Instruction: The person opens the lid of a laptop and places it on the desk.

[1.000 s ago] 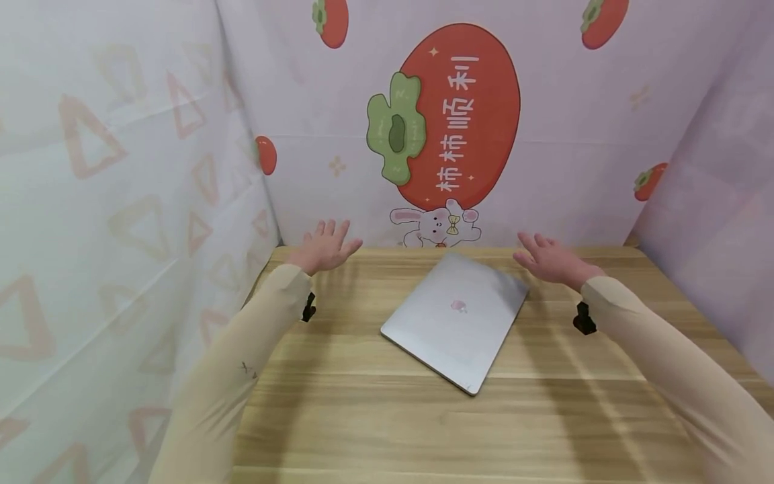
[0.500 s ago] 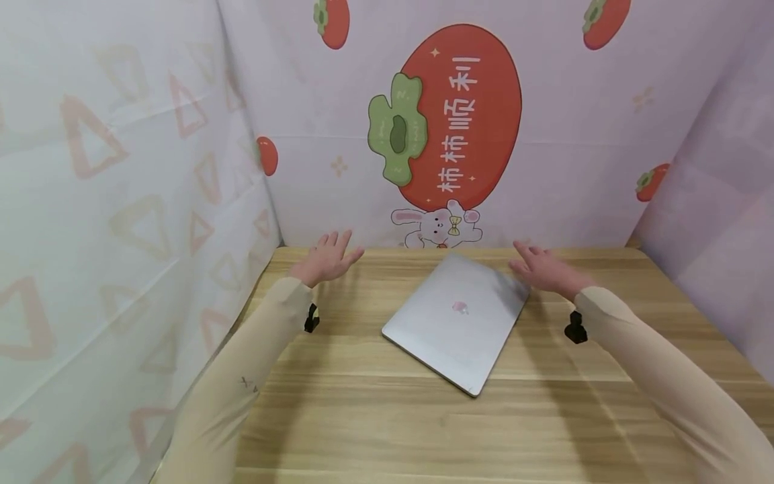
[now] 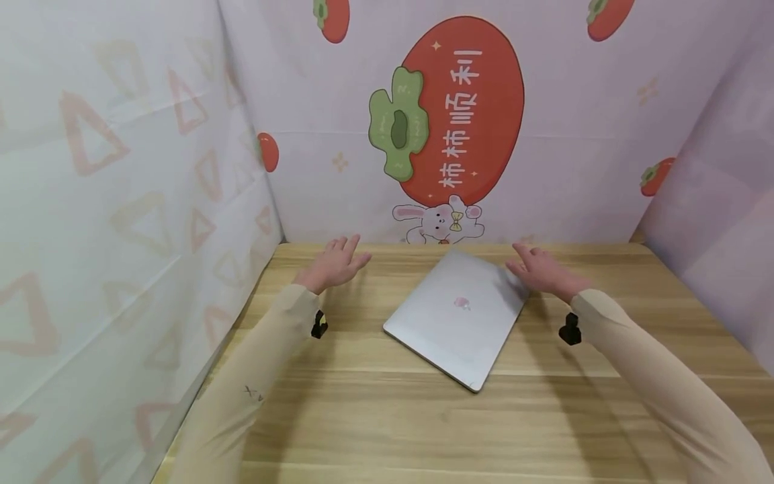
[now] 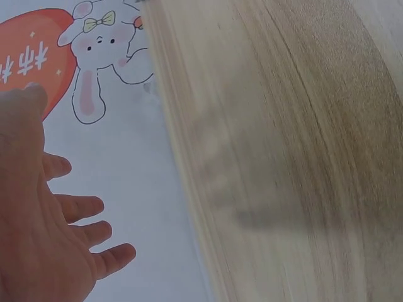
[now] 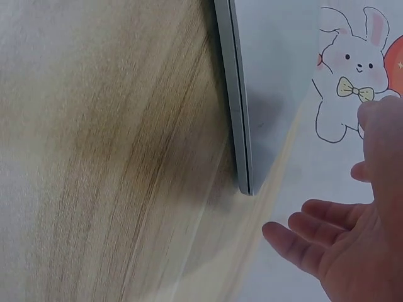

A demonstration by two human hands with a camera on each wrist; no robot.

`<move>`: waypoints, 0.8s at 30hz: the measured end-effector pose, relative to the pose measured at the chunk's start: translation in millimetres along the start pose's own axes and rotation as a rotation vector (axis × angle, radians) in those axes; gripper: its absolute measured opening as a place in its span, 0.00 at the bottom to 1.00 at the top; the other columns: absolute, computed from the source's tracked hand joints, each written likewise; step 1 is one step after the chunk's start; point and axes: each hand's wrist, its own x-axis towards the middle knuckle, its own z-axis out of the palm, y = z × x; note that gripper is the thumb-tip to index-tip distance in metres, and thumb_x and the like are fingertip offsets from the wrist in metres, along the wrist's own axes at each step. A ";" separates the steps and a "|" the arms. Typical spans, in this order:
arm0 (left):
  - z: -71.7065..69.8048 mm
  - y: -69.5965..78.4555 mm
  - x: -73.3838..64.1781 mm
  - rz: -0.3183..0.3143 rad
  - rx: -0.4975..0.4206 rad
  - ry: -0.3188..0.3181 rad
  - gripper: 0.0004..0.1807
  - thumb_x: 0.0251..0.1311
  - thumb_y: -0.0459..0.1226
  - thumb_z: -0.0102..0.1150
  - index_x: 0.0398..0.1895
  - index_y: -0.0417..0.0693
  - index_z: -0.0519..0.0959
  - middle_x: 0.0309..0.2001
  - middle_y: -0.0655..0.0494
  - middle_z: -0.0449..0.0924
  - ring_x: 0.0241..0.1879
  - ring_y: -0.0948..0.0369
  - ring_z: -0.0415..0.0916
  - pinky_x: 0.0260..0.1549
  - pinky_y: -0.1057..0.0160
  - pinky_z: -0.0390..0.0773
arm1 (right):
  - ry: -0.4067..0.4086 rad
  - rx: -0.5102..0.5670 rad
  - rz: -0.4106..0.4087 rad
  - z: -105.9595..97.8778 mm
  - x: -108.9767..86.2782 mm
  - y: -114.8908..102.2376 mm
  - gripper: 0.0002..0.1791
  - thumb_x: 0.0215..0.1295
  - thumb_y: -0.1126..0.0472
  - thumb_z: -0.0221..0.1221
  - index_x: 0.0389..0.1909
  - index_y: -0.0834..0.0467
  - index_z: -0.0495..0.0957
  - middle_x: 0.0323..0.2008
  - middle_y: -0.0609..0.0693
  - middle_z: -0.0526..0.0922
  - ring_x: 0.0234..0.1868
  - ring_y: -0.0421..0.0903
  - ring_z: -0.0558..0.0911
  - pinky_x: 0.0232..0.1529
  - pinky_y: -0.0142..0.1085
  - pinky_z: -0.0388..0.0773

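Observation:
A closed silver laptop (image 3: pixel 450 329) with a pinkish logo on its lid lies at an angle on the wooden table. My left hand (image 3: pixel 335 264) hovers above the table, left of the laptop and apart from it, fingers spread and holding nothing. Over by the laptop's far right corner is my right hand (image 3: pixel 543 270), its fingers extended and its grasp bare. In the right wrist view the laptop's thin side edge (image 5: pixel 236 107) shows, with the right hand (image 5: pixel 352 245) beyond its corner. The left wrist view has the left hand (image 4: pixel 47 220) away from any object.
The wooden table (image 3: pixel 375 430) runs back to a printed cloth wall (image 3: pixel 574 188) with persimmon and rabbit drawings. A white cloth (image 3: pixel 151 269) with triangle shapes hangs along the left side. Small black devices (image 3: pixel 570 329) sit at both wrists.
My left hand has moved slightly right and lower in the view. The right hand has shifted a little left, closer to the laptop's corner. The laptop stays in place.

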 end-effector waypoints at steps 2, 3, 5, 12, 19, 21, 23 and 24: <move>2.3 2.3 0.2 0.002 -0.003 -0.003 0.43 0.72 0.64 0.27 0.79 0.46 0.42 0.77 0.35 0.45 0.77 0.39 0.41 0.74 0.39 0.48 | 0.007 0.001 0.001 1.0 0.4 -0.1 0.40 0.77 0.41 0.39 0.76 0.65 0.43 0.67 0.82 0.54 0.67 0.77 0.56 0.65 0.71 0.55; 3.5 3.7 0.3 0.004 -0.006 -0.003 0.44 0.72 0.64 0.27 0.79 0.46 0.42 0.77 0.35 0.45 0.77 0.39 0.41 0.74 0.39 0.48 | 0.007 0.001 0.006 1.5 0.3 -0.1 0.40 0.77 0.41 0.39 0.76 0.65 0.43 0.67 0.81 0.54 0.67 0.77 0.56 0.65 0.71 0.56; 6.7 5.9 0.6 0.010 -0.007 0.004 0.43 0.72 0.64 0.27 0.79 0.46 0.42 0.77 0.35 0.46 0.77 0.39 0.43 0.74 0.40 0.48 | 0.012 0.007 0.016 2.7 -0.3 -0.7 0.40 0.77 0.41 0.39 0.76 0.65 0.44 0.67 0.81 0.54 0.67 0.77 0.56 0.65 0.71 0.56; 18.4 13.3 -2.7 0.035 -0.048 0.008 0.43 0.73 0.62 0.30 0.79 0.44 0.43 0.76 0.35 0.50 0.75 0.41 0.49 0.73 0.42 0.53 | 0.036 -0.023 -0.002 9.1 -1.7 -1.8 0.36 0.77 0.45 0.43 0.72 0.68 0.56 0.64 0.79 0.63 0.63 0.73 0.65 0.63 0.67 0.63; 30.0 17.0 -4.7 0.038 -0.098 0.000 0.42 0.73 0.61 0.34 0.79 0.45 0.43 0.76 0.37 0.50 0.76 0.42 0.49 0.74 0.43 0.52 | 0.037 -0.026 -0.017 15.5 -1.6 0.3 0.32 0.76 0.50 0.45 0.70 0.70 0.59 0.63 0.79 0.64 0.64 0.75 0.63 0.64 0.67 0.61; 31.8 18.1 -5.8 0.039 -0.115 -0.006 0.42 0.73 0.61 0.34 0.79 0.46 0.43 0.76 0.37 0.50 0.76 0.42 0.49 0.74 0.43 0.52 | 0.041 -0.021 -0.020 17.4 -1.0 1.2 0.32 0.77 0.50 0.45 0.69 0.70 0.60 0.64 0.78 0.65 0.65 0.75 0.63 0.65 0.67 0.60; 33.7 19.0 -6.3 0.048 -0.116 -0.006 0.42 0.73 0.61 0.34 0.79 0.45 0.43 0.76 0.37 0.51 0.76 0.42 0.49 0.74 0.43 0.52 | 0.047 -0.012 -0.022 18.9 -0.7 1.8 0.31 0.76 0.51 0.46 0.69 0.70 0.60 0.64 0.78 0.65 0.65 0.75 0.62 0.65 0.67 0.60; 34.6 19.8 -6.8 0.052 -0.117 -0.006 0.43 0.73 0.61 0.34 0.79 0.45 0.43 0.76 0.37 0.51 0.76 0.42 0.50 0.74 0.43 0.52 | 0.048 -0.008 -0.025 19.3 -0.7 1.8 0.31 0.76 0.52 0.46 0.69 0.70 0.60 0.64 0.78 0.65 0.65 0.75 0.62 0.65 0.67 0.60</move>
